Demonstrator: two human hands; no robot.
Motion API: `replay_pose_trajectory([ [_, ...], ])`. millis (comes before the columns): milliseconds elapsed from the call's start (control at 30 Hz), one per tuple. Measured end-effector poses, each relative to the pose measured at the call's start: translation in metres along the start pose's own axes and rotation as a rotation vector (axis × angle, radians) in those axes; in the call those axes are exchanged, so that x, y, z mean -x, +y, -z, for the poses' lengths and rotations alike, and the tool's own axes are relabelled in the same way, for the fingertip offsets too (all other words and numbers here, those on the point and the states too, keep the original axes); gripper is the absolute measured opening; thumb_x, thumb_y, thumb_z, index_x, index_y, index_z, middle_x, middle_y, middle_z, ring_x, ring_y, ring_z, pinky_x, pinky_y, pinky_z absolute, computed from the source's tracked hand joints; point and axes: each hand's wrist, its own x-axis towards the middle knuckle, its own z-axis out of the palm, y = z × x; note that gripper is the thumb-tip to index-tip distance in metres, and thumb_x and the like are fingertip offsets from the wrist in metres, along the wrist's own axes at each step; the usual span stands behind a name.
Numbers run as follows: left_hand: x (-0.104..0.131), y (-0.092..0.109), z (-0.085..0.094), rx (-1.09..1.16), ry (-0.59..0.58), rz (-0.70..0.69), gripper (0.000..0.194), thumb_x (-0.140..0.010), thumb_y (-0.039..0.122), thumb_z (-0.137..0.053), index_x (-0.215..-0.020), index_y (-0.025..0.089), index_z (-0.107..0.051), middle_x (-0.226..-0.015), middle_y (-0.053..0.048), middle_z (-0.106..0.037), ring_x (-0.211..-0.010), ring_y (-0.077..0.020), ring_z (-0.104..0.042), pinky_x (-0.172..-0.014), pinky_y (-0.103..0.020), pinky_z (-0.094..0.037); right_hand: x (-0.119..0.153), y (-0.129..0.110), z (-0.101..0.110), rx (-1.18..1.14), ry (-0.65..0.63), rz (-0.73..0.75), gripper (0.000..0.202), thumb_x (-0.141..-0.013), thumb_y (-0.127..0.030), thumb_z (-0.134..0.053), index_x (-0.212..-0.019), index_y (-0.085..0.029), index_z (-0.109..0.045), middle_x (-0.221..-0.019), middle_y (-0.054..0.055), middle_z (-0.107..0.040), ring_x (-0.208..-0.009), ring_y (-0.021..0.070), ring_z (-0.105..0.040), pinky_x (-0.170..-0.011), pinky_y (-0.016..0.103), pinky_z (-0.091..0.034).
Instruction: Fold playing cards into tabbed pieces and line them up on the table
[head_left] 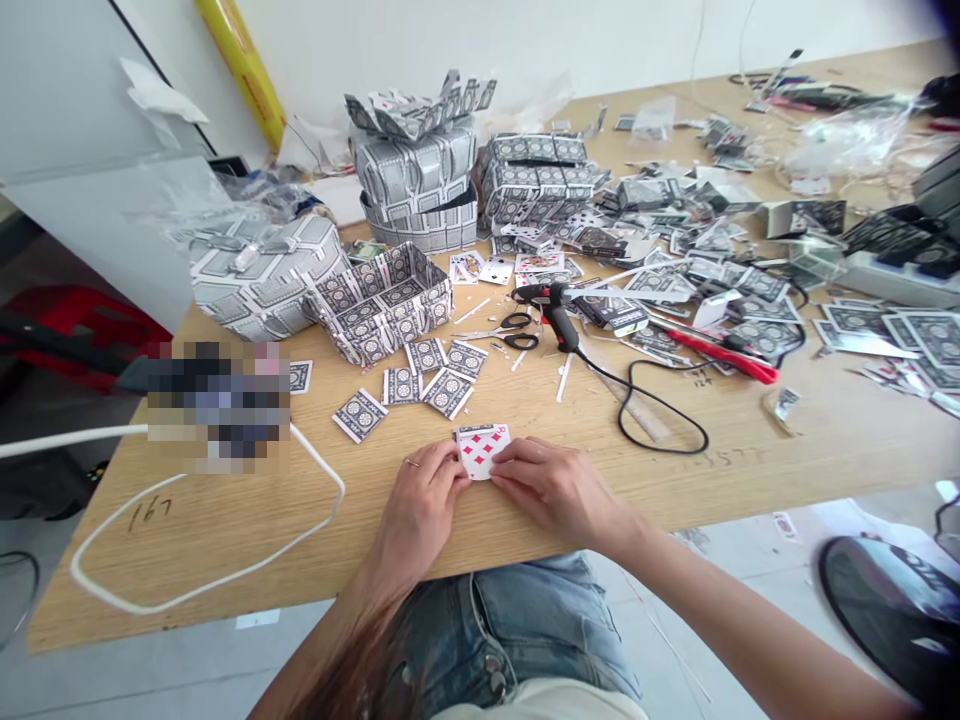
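Head view: left hand and right hand both pinch a red-pip playing card flat on the table, well in front of the glue gun; card looks light, thin, bendy, slippery; best gripped at the edges.

The playing card is white with red diamond pips. At its 11 o'clock, folded cards show grey-and-white ornamental backs. At 1 o'clock lie a black glue gun and a red-handled tool on the pale woodgrain table.
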Motion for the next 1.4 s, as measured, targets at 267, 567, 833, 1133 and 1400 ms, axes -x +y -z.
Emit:
replay_pose_trajectory([
  [267,-0.009,0.000,0.006,0.133,-0.142,0.080,0.010,-0.088,0.012,-0.051,-0.084,0.020,-0.057,-0.126,-0.010,-0.059,-0.120,-0.0213,-0.054,-0.101,-0.041,-0.044,-0.005,-0.006,-0.005,-0.192,0.030,-0.178,0.020,-0.090,-0.019,-0.052,-0.083,-0.019,-0.071,-0.089,0.006,-0.066,-0.076,0.0154,-0.063,-0.064,0.025,-0.047],
  [567,-0.014,-0.001,0.006,0.072,-0.135,0.110,0.009,-0.084,0.011,-0.057,-0.082,0.019,-0.060,-0.108,-0.007,-0.064,-0.105,-0.0221,-0.060,-0.091,-0.041,-0.046,-0.013,-0.011,-0.001,-0.231,-0.005,-0.275,0.016,-0.085,-0.011,-0.056,-0.075,-0.018,-0.067,-0.081,0.002,-0.061,-0.062,0.0108,-0.057,-0.058,0.023,-0.044],
  [833,-0.025,0.008,0.005,0.028,-0.104,0.241,0.010,-0.077,0.012,-0.062,-0.075,0.022,-0.062,-0.099,-0.002,-0.071,-0.101,-0.0227,-0.063,-0.103,-0.051,-0.025,-0.021,-0.002,0.000,-0.170,-0.107,-0.400,0.012,-0.080,-0.013,-0.062,-0.072,-0.018,-0.055,-0.076,0.000,-0.057,-0.064,0.0122,-0.054,-0.058,0.023,-0.039],
  [1133,-0.033,0.006,0.001,0.006,-0.176,0.298,0.020,-0.079,0.010,-0.059,-0.093,0.025,-0.059,-0.098,-0.001,-0.067,-0.100,-0.0243,-0.060,-0.099,-0.050,-0.029,-0.033,-0.001,0.002,-0.121,-0.177,-0.531,0.021,-0.074,-0.015,-0.064,-0.078,-0.021,-0.044,-0.072,-0.001,-0.059,-0.063,0.0144,-0.052,-0.056,0.023,-0.032],
  [1400,-0.031,0.004,-0.004,0.001,-0.151,0.284,0.034,-0.084,0.011,-0.056,-0.113,0.028,-0.055,-0.108,-0.004,-0.065,-0.107,-0.0250,-0.056,-0.103,-0.053,-0.023,-0.026,0.000,0.001,-0.116,-0.109,-0.627,0.027,-0.075,-0.028,-0.070,-0.090,-0.021,-0.048,-0.068,-0.003,-0.057,-0.061,0.0159,-0.056,-0.053,0.024,-0.034],
])
